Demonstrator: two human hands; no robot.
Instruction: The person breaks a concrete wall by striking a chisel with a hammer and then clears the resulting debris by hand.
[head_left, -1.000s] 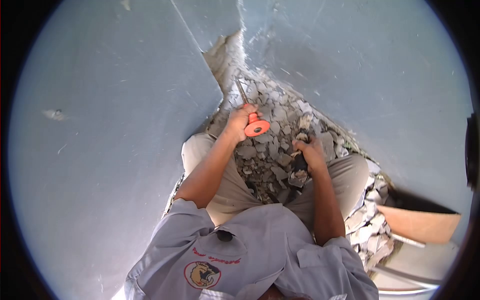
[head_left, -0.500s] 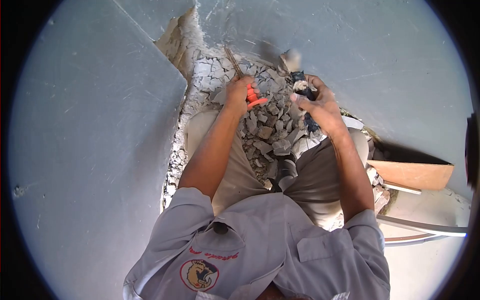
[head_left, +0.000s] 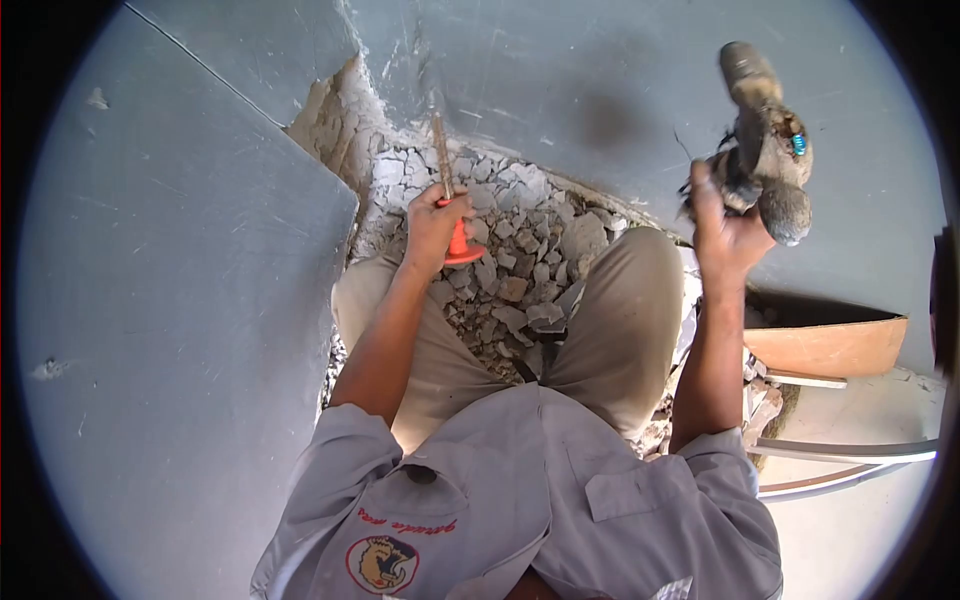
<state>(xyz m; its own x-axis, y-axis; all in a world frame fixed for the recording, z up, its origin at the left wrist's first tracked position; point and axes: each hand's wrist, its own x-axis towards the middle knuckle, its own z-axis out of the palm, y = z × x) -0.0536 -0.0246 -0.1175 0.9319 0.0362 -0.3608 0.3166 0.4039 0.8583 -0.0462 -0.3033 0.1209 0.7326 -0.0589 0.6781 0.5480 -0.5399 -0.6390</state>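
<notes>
My left hand (head_left: pixel 430 232) is wrapped around a chisel (head_left: pixel 442 150) with an orange grip and a round orange guard (head_left: pixel 464 254). The chisel's rusty metal shank points away from me, its tip by the broken edge of the grey surface. In my right hand (head_left: pixel 732 235), raised to the right, is a dusty, worn hammer (head_left: pixel 780 150). Its thick head shows blunt ends and a small turquoise piece. Dark wrapping shows at its handle, mostly hidden by my fingers. The hammer is well apart from the chisel.
Broken rubble (head_left: pixel 515 270) lies between my knees and ahead of them. A grey surface (head_left: pixel 200 300) with a jagged broken edge spreads left and ahead. To the right are a brown open box (head_left: pixel 825 345) and curved strips (head_left: pixel 850 452).
My right hand has swung the hammer up and to the right, away from the chisel. My left hand has shifted slightly left and nearer me with the chisel. My right knee has moved inward.
</notes>
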